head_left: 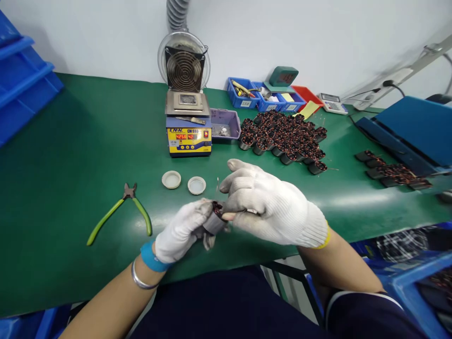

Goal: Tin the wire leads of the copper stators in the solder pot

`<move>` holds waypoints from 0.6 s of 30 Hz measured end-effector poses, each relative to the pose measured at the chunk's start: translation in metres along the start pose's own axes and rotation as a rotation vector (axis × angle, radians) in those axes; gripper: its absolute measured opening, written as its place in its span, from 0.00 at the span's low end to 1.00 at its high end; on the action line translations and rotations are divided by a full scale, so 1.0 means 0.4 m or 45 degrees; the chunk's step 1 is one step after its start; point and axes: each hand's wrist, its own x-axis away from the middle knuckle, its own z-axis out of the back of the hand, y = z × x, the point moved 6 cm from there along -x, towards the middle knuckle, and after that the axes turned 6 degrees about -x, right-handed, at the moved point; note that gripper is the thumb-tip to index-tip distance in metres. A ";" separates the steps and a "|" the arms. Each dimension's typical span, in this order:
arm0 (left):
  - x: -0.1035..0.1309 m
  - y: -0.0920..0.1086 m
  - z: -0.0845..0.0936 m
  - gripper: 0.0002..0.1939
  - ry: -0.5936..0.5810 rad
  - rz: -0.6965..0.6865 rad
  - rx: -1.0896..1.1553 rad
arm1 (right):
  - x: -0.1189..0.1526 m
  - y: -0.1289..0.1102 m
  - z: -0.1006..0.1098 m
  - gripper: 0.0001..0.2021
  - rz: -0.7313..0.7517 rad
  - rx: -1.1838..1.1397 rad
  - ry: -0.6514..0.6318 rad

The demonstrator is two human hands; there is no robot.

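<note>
My left hand (pixel 180 230), in a white glove, is closed around a wound motor stator (pixel 213 223), a grey metal cylinder with copper windings inside its open end. It is tilted towards my right hand (pixel 273 203), also gloved, whose thumb and fingers are pinched at the stator's rim. A small tan tip (pixel 229 216) shows there; I cannot make out what it belongs to. A thin wire end (pixel 217 181) sticks up above the stator. Two shallow white dishes (pixel 171 180) stand just beyond my hands. To the left lie cutting pliers (pixel 129 192) with green handles, spread open.
A blue and yellow solder pot (pixel 189 141) with a fan (pixel 184 69) stands behind the dishes, beside a purple tray (pixel 226 123). Many similar stators (pixel 282 134) cover the back right. Blue bins (pixel 243 100) line the wall, and stacked blue crates (pixel 24 75) rise at far left.
</note>
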 end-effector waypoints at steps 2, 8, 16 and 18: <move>0.010 0.006 0.005 0.25 0.124 -0.125 -0.029 | 0.030 0.023 0.005 0.08 -0.087 -0.187 0.188; 0.038 0.012 0.039 0.28 0.694 -0.584 -0.185 | 0.176 0.119 -0.038 0.09 -0.575 -0.720 1.081; 0.028 -0.007 -0.023 0.19 0.236 -0.422 -0.157 | 0.140 0.062 -0.180 0.26 -0.388 -0.378 0.512; 0.035 0.001 -0.006 0.26 0.269 -0.494 -0.236 | 0.143 0.060 -0.169 0.24 -0.312 -0.340 0.516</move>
